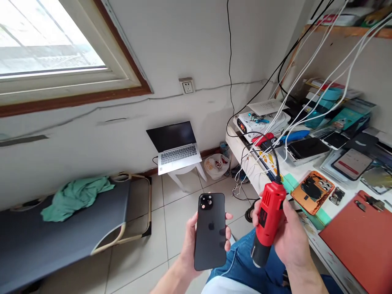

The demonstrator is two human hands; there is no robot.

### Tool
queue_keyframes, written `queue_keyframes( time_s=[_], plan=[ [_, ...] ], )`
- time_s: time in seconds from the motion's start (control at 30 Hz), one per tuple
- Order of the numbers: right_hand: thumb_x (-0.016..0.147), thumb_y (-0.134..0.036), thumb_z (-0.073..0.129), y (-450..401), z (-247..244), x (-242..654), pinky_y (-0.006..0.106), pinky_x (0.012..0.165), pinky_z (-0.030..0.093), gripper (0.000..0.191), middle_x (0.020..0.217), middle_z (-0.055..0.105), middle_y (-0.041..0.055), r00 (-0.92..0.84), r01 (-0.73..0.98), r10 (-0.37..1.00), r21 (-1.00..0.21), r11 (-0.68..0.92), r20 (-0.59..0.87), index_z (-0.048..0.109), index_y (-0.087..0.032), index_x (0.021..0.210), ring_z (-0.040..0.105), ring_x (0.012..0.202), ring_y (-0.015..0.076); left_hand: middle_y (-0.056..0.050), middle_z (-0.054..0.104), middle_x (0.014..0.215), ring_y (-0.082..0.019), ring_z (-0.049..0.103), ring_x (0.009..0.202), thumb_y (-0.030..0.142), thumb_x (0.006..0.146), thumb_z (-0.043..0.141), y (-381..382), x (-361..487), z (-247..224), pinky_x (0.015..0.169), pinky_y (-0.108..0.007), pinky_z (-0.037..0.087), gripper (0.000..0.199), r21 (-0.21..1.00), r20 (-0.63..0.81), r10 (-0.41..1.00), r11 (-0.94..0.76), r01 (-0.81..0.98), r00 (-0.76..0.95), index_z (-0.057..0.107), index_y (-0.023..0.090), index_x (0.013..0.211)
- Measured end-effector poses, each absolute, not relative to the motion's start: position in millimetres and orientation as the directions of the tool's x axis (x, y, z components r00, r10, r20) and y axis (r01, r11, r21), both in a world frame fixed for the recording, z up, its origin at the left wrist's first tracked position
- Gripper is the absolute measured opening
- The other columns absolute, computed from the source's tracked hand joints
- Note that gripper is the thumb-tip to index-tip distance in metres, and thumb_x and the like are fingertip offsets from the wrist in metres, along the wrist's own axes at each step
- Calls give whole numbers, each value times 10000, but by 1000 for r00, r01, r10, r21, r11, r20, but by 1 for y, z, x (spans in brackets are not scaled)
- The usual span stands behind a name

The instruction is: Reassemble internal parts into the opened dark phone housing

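My left hand (pixel 190 249) is closed around a dark grey smartphone (pixel 210 241), its back with the camera bump facing me. The fingertips wrap over the phone's right edge. In my right hand (pixel 294 241) is a red and black heat gun (pixel 269 218), its dark nozzle pointing down and its cord leaving the top end. The tool and the phone are apart, both above my lap in blue jeans (pixel 235 261). To the right of the tool, an orange phone housing (pixel 312 192) lies on a green mat at the workbench edge (pixel 339 214).
A silver laptop (pixel 176 157) stands open on a white stool. At left is a grey folding cot (pixel 92 220) with a green cloth (pixel 78 198). White cables (pixel 318 53) hang over the bench. A red-brown pad (pixel 361 237) and several phones lie on it.
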State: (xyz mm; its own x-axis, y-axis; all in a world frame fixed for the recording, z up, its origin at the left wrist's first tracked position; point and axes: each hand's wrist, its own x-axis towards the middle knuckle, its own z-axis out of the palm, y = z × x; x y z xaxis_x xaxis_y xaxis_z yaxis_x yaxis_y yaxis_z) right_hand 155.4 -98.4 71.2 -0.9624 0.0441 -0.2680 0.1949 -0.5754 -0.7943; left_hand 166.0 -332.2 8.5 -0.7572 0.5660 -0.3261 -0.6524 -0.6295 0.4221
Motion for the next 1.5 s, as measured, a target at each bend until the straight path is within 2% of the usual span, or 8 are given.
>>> queue_keyframes(
  time_s=[0.27, 0.37, 0.47, 0.57, 0.8, 1.07, 1.27, 1.5],
  plan=[
    [939, -775, 630, -97, 80, 148, 338, 606, 561, 567, 791, 706, 48, -945, 43, 260, -861, -507, -200, 722, -222, 1030, 649, 617, 198, -223, 752, 1106, -256, 722, 845, 745, 1053, 404, -330, 170, 12, 807, -343, 487, 850, 398, -244, 578, -673, -623, -779, 640, 50, 1483],
    [791, -876, 747, -92, 92, 148, 378, 646, 590, 703, 868, 709, 51, -941, -57, 324, -895, -442, -100, 742, -239, 1090, 674, 704, 227, -229, 720, 1233, -243, 705, 867, 730, 1056, 441, -331, 170, 9, 855, -356, 497, 804, 401, -223, 537, -711, -578, -814, 697, 50, 1402],
    [822, -576, 894, -91, 110, 150, 380, 688, 597, 421, 890, 673, 23, -849, -226, 528, -921, -317, 27, 739, -270, 1067, 669, 771, 227, -199, 721, 1200, -237, 703, 884, 739, 1021, 533, -332, 171, 6, 905, -354, 504, 783, 385, -233, 506, -736, -557, -830, 736, 47, 1327],
    [914, -268, 695, -102, 122, 151, 341, 695, 577, 120, 843, 614, -11, -735, -379, 671, -880, -288, 97, 703, -286, 1032, 617, 730, 187, -178, 730, 1172, -231, 698, 899, 753, 1011, 544, -327, 172, 4, 861, -333, 513, 773, 366, -244, 498, -748, -554, -832, 743, 78, 1329],
    [915, -281, 618, -149, 112, 143, 343, 666, 563, 124, 851, 660, -27, -744, -508, 622, -811, -291, 243, 628, -271, 1038, 613, 689, 171, -163, 738, 1130, -252, 695, 962, 835, 958, 547, -298, 177, 6, 706, -299, 546, 772, 380, -285, 497, -727, -572, -820, 784, 160, 1248],
    [901, -310, 658, -150, 111, 129, 363, 645, 571, 126, 814, 708, -25, -743, -535, 610, -792, -294, 275, 637, -236, 1001, 656, 650, 177, -173, 763, 1247, -273, 729, 1058, 791, 973, 588, -280, 184, -1, 722, -286, 566, 727, 350, -295, 443, -774, -527, -847, 786, 162, 1280],
    [866, -309, 638, -151, 110, 125, 348, 614, 554, 148, 780, 699, -22, -699, -561, 658, -785, -262, 280, 647, -224, 987, 631, 616, 171, -142, 808, 1231, -270, 743, 1105, 874, 808, 731, -277, 181, 9, 939, -315, 569, 813, 308, -474, 410, -752, -583, -779, 834, 160, 1184],
    [861, -314, 631, -152, 111, 124, 348, 607, 549, 150, 785, 690, -20, -688, -564, 672, -786, -254, 276, 644, -227, 982, 627, 615, 174, -120, 835, 1202, -294, 738, 1073, 881, 659, 842, -269, 182, 8, 985, -387, 553, 835, 191, -649, 374, -763, -618, -663, 858, 195, 1135]
  ],
)
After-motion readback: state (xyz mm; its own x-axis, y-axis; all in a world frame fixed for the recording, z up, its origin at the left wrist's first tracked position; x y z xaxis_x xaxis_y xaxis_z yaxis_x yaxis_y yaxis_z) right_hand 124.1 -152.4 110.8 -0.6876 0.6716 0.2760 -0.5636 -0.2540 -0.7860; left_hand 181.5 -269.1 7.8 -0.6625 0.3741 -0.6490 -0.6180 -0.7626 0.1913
